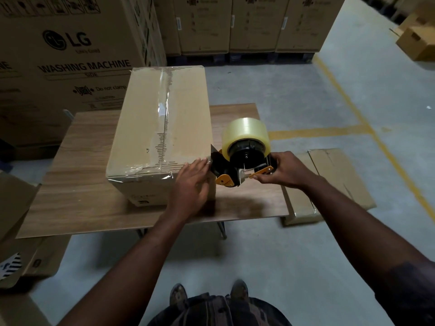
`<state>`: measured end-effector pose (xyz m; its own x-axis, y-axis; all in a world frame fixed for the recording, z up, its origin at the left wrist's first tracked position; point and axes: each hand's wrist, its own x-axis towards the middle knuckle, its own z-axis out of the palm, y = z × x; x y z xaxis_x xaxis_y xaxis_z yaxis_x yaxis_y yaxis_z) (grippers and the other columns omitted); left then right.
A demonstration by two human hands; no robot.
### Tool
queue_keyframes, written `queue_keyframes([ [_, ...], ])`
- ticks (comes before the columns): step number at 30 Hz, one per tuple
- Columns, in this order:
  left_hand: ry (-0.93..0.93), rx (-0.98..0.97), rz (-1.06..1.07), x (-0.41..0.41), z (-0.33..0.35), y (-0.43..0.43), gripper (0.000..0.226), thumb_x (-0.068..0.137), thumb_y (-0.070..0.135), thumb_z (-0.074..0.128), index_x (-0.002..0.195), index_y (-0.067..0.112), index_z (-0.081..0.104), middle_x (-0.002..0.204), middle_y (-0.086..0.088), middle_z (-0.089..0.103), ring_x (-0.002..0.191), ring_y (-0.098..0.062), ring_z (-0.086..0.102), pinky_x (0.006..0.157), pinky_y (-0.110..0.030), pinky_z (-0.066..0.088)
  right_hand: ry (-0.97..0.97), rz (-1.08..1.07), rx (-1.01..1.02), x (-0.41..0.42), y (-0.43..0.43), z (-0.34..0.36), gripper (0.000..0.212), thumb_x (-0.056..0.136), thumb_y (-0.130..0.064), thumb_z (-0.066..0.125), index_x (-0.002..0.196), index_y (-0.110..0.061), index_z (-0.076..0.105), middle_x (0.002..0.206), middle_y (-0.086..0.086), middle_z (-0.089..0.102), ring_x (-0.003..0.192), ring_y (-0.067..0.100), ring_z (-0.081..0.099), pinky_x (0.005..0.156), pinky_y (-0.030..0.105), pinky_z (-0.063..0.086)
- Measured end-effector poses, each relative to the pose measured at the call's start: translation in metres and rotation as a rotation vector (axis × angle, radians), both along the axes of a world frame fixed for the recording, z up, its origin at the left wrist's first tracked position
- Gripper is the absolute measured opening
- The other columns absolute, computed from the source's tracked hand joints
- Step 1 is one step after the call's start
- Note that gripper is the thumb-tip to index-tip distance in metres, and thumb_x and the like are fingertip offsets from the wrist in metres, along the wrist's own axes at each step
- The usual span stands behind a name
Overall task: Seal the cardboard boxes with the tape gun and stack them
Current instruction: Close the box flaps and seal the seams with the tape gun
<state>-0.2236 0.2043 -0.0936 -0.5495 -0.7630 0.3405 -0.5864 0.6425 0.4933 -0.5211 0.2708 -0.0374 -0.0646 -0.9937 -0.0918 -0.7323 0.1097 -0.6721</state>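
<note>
A closed cardboard box (162, 128) stands on a low wooden table (77, 203), with clear tape running along its top seam and over the near edge. My left hand (191, 184) lies flat with straight fingers against the box's near right corner. My right hand (286, 171) grips the handle of a black and orange tape gun (237, 168), which carries a full roll of clear tape (246, 132). The gun's front end sits right at the box's near right corner, beside my left fingertips.
Flattened cardboard boxes (329, 182) lie on the floor to the right of the table. Large washing machine cartons (70, 57) stand behind and to the left, more cartons (247, 22) on pallets at the back. An open box (18, 222) sits at the left. Yellow floor lines (353, 109) run right.
</note>
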Motion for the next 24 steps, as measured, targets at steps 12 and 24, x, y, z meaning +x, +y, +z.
queue_keyframes([
  [12, 0.058, -0.066, 0.013, 0.000, -0.007, -0.004, 0.043, 0.095, 0.027, 0.055, 0.134, 0.011, 0.064, 0.143, -0.003, 0.058, 0.138, -0.016, 0.047, 0.119, -0.037, 0.028, 0.096, -0.009, 0.000, -0.019, 0.008, -0.008, 0.043, 0.060, -0.072, 0.076, 0.085, -0.039, 0.066, 0.074, -0.013, 0.073, 0.069, 0.006, 0.069, 0.062, 0.028, 0.053],
  [24, -0.003, -0.062, 0.107, -0.009, -0.006, -0.001, 0.049, 0.095, 0.036, 0.048, 0.132, 0.010, 0.065, 0.140, -0.006, 0.061, 0.133, -0.023, 0.055, 0.116, -0.043, 0.035, 0.215, -0.005, 0.042, 0.006, -0.002, -0.027, 0.035, 0.072, -0.057, 0.084, 0.092, -0.032, 0.070, 0.067, -0.021, 0.062, 0.065, -0.004, 0.059, 0.058, 0.020, 0.041],
])
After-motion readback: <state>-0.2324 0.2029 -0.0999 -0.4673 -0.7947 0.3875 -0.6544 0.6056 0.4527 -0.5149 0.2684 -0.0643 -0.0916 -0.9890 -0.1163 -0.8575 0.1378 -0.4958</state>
